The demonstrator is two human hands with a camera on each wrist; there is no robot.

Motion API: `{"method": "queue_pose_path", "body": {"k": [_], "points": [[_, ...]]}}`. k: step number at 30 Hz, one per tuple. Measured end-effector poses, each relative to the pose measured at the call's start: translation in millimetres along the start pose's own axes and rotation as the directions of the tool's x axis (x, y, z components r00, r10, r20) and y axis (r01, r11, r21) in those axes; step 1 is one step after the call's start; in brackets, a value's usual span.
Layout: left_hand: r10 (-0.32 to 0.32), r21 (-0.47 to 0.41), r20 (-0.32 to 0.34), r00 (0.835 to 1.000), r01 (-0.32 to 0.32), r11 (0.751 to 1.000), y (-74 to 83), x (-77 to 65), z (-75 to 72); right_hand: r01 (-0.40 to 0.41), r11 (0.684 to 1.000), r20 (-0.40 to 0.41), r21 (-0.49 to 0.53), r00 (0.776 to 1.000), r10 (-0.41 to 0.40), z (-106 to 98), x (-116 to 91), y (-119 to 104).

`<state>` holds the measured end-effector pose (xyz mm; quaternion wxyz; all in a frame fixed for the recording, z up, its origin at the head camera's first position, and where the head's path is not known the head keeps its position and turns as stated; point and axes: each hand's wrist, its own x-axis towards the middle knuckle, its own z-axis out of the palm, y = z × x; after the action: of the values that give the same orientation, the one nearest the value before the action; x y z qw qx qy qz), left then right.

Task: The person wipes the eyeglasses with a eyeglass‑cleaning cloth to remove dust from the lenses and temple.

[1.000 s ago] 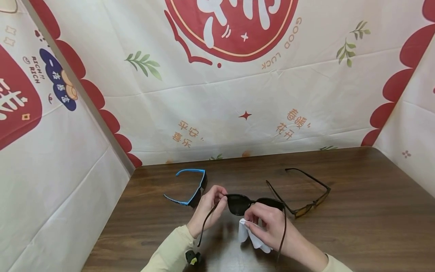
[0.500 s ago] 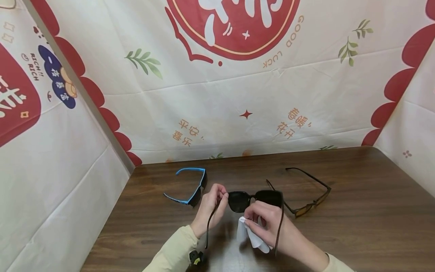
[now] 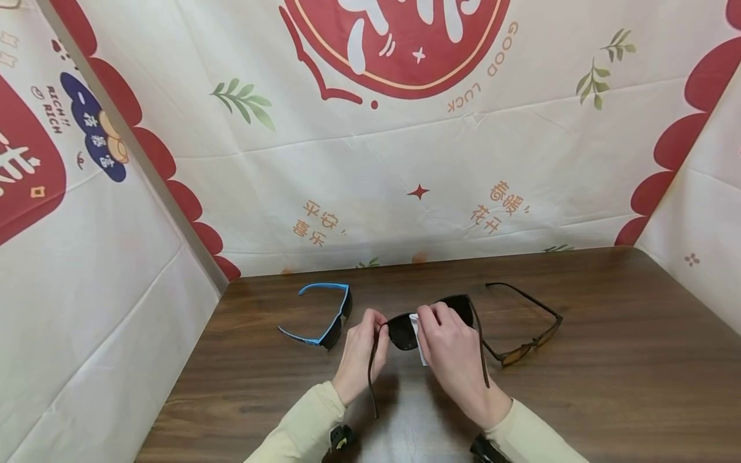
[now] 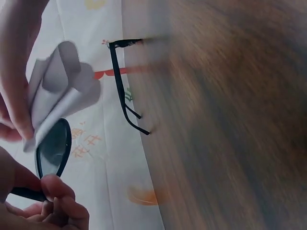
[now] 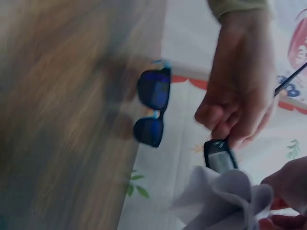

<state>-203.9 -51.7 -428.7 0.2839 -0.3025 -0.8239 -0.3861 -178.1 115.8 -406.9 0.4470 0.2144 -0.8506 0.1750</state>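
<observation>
Black sunglasses [image 3: 402,332] are held up over the table, lenses facing me and temples hanging toward me. My left hand [image 3: 360,357] pinches them at the left hinge corner. In my right hand [image 3: 454,357] is a white cloth [image 3: 419,342], laid against the inner side of the lenses near the bridge. That hand hides the bridge and part of the right lens. The left wrist view has the folded cloth [image 4: 60,88] fanning out beside the lens [image 4: 53,148]. In the right wrist view the cloth [image 5: 216,199] covers most of the front below the left fingers.
Blue-framed sunglasses [image 3: 334,333] stand on the brown wooden table [image 3: 608,360] to the left of my hands. Black glasses with amber lenses [image 3: 521,353] lie to the right, temples unfolded. A printed white curtain [image 3: 370,231] closes off the back, and another the left side.
My right hand has moved up with the cloth from below the sunglasses onto the lenses. The sunglasses have tilted, their right end rising, and my left hand has shifted slightly right.
</observation>
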Motion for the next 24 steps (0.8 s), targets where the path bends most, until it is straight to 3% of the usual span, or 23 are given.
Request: {"method": "queue_pose_path", "body": {"k": [7, 12, 16, 21, 24], "points": [[-0.058, 0.066, 0.019, 0.998, 0.056, 0.996, 2.5, 0.0, -2.7, 0.127, 0.992, 0.015, 0.007, 0.992, -0.127, 19, -1, 4], [-0.073, 0.106, 0.001, 0.997, 0.073, 0.992, 2.5, 2.3, -5.1, 0.116, 0.989, 0.07, 0.095, 0.99, -0.122, 20, -11, 7], [-0.076, 0.123, -0.024, 0.997, 0.078, 0.989, 2.4, 3.4, -5.2, 0.103, 0.992, 0.097, 0.079, 0.989, -0.11, 17, -18, 9], [-0.116, 0.152, 0.004, 0.993, 0.114, 0.982, 5.0, 3.4, -1.9, 0.142, 0.99, 0.028, 0.009, 0.989, -0.142, 20, -18, 8], [-0.14, 0.16, 0.024, 0.99, 0.134, 0.978, 7.3, 3.8, -0.1, 0.112, 0.993, 0.012, 0.041, 0.994, -0.113, 23, -17, 4]]}}
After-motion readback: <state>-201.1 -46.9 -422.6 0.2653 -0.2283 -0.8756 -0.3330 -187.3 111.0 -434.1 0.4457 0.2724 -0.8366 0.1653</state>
